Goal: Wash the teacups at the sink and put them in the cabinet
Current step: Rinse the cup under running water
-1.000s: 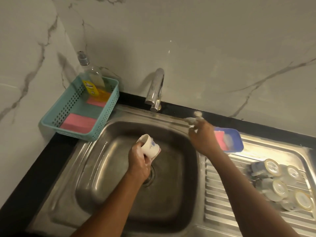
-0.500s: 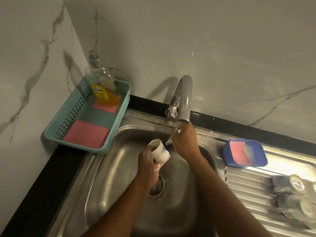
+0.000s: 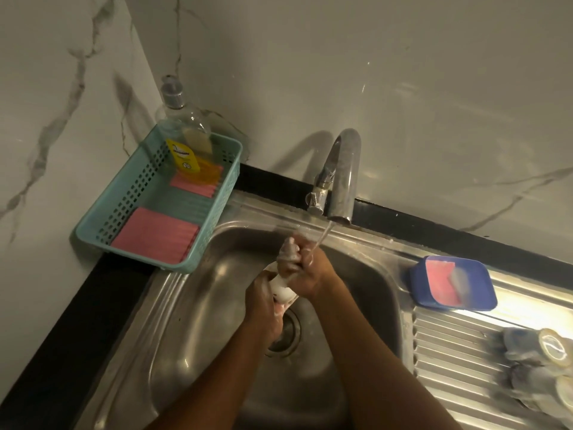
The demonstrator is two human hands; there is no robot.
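Both hands are now meeting on the teacup (image 3: 280, 290): the right hand (image 3: 310, 276) is coming down off the tap (image 3: 344, 169), where it was half a second ago, and joining the left hand (image 3: 263, 308). The view is also sitting closer over the sink (image 3: 192, 321).

Water (image 3: 322, 240) is running from the spout and striking the right hand's knuckles. The left hand is gripping the cup's body from below, while the right hand's fingers are curling over its upper end, though motion blur is smearing the exact hold. The cup is sitting over the middle of the basin, just behind the drain (image 3: 286, 333) and toward the back edge.

To my eye, slipping is the main risk. Both hands are looking wet and foamy, so a hard rub could be squeezing the cup out and dropping it onto the steel, chipping it. Water glancing off the knuckles could also be splashing over the back edge onto the black tabletop (image 3: 266, 184).
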